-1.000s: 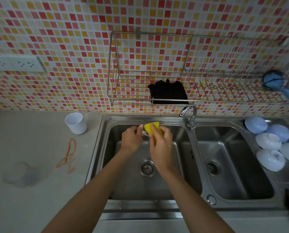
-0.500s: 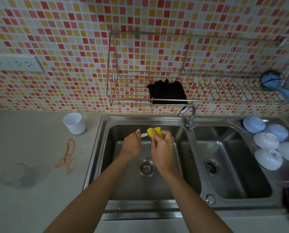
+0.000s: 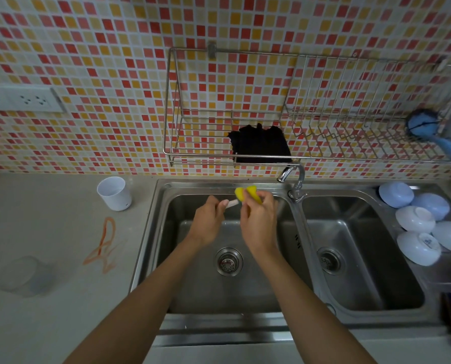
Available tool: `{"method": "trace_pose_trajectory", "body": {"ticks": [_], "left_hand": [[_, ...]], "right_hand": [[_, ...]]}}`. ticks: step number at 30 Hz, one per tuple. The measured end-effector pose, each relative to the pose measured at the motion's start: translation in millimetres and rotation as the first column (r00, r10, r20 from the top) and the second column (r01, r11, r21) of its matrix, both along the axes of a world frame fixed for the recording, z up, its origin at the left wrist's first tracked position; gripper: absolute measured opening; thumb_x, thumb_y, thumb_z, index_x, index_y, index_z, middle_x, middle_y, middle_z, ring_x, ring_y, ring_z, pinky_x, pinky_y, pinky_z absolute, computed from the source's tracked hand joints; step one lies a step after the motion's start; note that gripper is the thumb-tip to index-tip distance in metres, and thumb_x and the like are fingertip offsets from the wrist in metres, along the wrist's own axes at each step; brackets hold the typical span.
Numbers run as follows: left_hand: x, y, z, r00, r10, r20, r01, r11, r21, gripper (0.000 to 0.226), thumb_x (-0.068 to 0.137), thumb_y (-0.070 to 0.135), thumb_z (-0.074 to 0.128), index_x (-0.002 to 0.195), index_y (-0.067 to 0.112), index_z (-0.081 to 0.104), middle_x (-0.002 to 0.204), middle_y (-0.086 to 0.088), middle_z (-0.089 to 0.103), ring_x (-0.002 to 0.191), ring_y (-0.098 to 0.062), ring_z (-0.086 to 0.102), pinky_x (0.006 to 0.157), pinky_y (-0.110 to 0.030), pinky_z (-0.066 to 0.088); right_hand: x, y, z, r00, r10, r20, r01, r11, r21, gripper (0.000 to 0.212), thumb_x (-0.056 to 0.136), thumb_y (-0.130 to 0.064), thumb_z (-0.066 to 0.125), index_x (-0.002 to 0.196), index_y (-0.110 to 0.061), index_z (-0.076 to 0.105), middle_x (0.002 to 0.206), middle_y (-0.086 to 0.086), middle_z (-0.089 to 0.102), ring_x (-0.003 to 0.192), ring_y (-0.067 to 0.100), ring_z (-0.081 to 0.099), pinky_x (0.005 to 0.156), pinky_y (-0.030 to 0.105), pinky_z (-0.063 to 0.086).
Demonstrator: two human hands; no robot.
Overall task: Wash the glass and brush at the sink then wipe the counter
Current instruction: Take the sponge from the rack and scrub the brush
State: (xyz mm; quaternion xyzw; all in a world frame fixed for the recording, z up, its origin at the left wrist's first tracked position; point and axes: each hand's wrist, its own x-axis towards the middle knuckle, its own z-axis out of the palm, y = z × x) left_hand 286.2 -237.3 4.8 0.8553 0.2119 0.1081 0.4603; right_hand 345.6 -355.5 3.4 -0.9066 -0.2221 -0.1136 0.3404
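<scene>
Both hands are working over the left basin of the sink. The left hand is pinching the white handle of the brush; the right hand is gripping a folded yellow sponge closed around the brush's far end. The brush's long axis is running roughly left to right, rising slightly toward the tap, so the scrubbing stroke is probably travelling along that line. Whether water is flowing cannot be told.

The glass is lying on the counter, well apart from the hands, down and to the left. The left hand is nearer to it. An orange smear is marking the counter between glass and sink; a white cup is standing near the wall.

Clearance: the basin is open below the hands. The basin's back rim and the tap are close to the sponge. Bowls are crowding the right side.
</scene>
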Motion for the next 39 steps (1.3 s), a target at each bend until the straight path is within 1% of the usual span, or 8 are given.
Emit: {"method": "trace_pose_trajectory", "body": {"ticks": [5,11,16,20,24,28,33,39], "left_hand": [[2.4,3.8,-1.1,0.996,0.087,0.033,-0.078,0.972,-0.224,0.019,0.098,0.028,0.053,0.093,0.01,0.056,0.08,0.001,0.067,0.073,-0.011,0.062,0.07,-0.024,0.048],[3.1,4.7,-4.4,0.976,0.206,0.074,-0.152,0.883,-0.445,0.016,0.093,0.017,0.062,0.1,0.002,0.061,0.089,-0.007,0.071,0.086,-0.023,0.068,0.081,-0.034,0.057],[2.4,8.9,-3.4,0.979,0.168,0.114,-0.122,0.936,-0.329,0.011,0.088,0.019,0.068,0.094,0.011,0.065,0.086,-0.001,0.073,0.086,-0.017,0.07,0.083,-0.039,0.057],[2.7,12.6,-1.8,0.977,0.156,0.144,-0.109,0.951,-0.288,0.011,0.086,0.02,0.071,0.093,0.013,0.066,0.085,-0.001,0.073,0.085,-0.017,0.07,0.084,-0.044,0.056],[3.3,10.0,0.6,0.975,0.16,0.156,-0.113,0.956,-0.27,0.012,0.086,0.02,0.072,0.093,0.012,0.066,0.084,-0.001,0.073,0.084,-0.015,0.069,0.084,-0.042,0.056],[2.7,14.6,-1.4,0.973,0.15,0.176,-0.101,0.96,-0.263,0.013,0.086,0.019,0.071,0.093,0.01,0.065,0.085,-0.002,0.073,0.083,-0.016,0.069,0.083,-0.043,0.057],[6.3,16.3,-2.8,0.968,0.167,0.187,-0.108,0.951,-0.291,0.011,0.086,0.018,0.071,0.092,0.011,0.065,0.084,-0.002,0.073,0.083,-0.018,0.07,0.082,-0.038,0.057],[8.3,26.5,-4.0,0.968,0.187,0.165,-0.086,0.871,-0.483,0.014,0.089,0.006,0.064,0.099,-0.004,0.062,0.092,-0.012,0.073,0.089,-0.023,0.071,0.074,-0.027,0.057]], "right_hand": [[-8.6,-1.4,-4.2,0.995,0.097,0.033,-0.097,0.995,-0.002,0.04,0.093,-0.018,0.058,0.132,-0.022,0.056,0.119,0.009,0.049,0.111,0.022,0.044,0.083,0.024,0.046],[-14.8,-1.3,-7.3,0.992,0.12,0.023,-0.12,0.993,-0.017,0.041,0.092,-0.019,0.059,0.133,-0.021,0.056,0.117,0.009,0.051,0.108,0.023,0.048,0.082,0.028,0.05],[-3.3,-2.5,-2.5,0.999,0.037,-0.029,-0.038,0.999,-0.026,0.039,0.092,-0.021,0.059,0.131,-0.022,0.058,0.115,0.007,0.05,0.108,0.021,0.047,0.084,0.028,0.05],[-5.0,0.1,2.7,0.989,0.147,0.028,-0.146,0.988,-0.054,0.036,0.092,-0.021,0.058,0.128,-0.021,0.06,0.114,0.007,0.05,0.108,0.022,0.048,0.081,0.029,0.052],[8.2,-4.0,2.0,0.999,0.026,-0.045,-0.027,0.999,-0.019,0.037,0.091,-0.019,0.059,0.128,-0.022,0.06,0.114,0.006,0.05,0.107,0.021,0.048,0.085,0.032,0.053],[-10.2,-0.4,1.5,0.991,0.136,0.015,-0.135,0.99,-0.041,0.036,0.091,-0.02,0.06,0.127,-0.024,0.061,0.113,0.005,0.05,0.108,0.02,0.048,0.079,0.027,0.052],[13.5,2.2,6.3,0.998,0.032,-0.059,-0.033,0.999,-0.002,0.036,0.092,-0.018,0.059,0.127,-0.022,0.061,0.112,0.006,0.051,0.107,0.02,0.047,0.085,0.031,0.052],[13.6,1.9,1.5,0.984,0.176,-0.009,-0.176,0.983,-0.047,0.036,0.093,-0.021,0.058,0.129,-0.023,0.06,0.114,0.004,0.049,0.109,0.017,0.046,0.083,0.027,0.051]]}}
